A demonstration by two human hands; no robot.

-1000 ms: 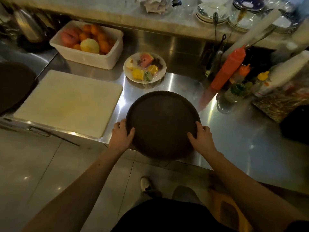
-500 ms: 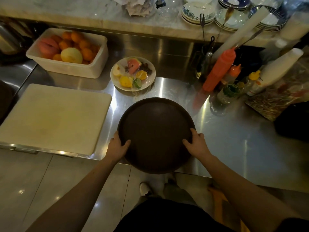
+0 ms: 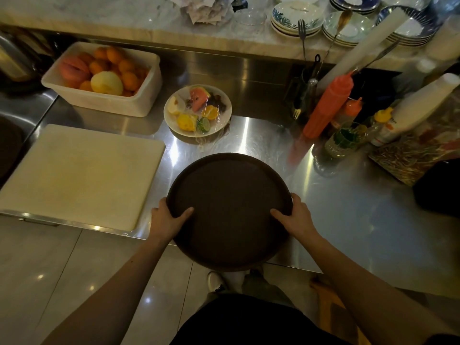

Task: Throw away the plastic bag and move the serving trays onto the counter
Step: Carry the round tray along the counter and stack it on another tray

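Note:
A round dark brown serving tray [image 3: 229, 207] lies partly on the steel counter [image 3: 348, 207], its near part overhanging the front edge. My left hand [image 3: 166, 217] grips the tray's left rim, thumb on top. My right hand [image 3: 296, 216] grips the right rim the same way. A second dark tray [image 3: 7, 148] shows at the far left edge. No plastic bag is in view.
A white cutting board [image 3: 79, 175] lies left of the tray. Behind it stand a white tub of fruit [image 3: 104, 80] and a wrapped fruit plate [image 3: 198, 110]. Sauce bottles [image 3: 328, 105] and cutlery crowd the right. Stacked plates [image 3: 296, 18] sit on the marble ledge.
The view has shifted slightly, so the counter items sit further left and lower in the frame. Both hands keep their grip on the tray, which still overhangs the front edge.

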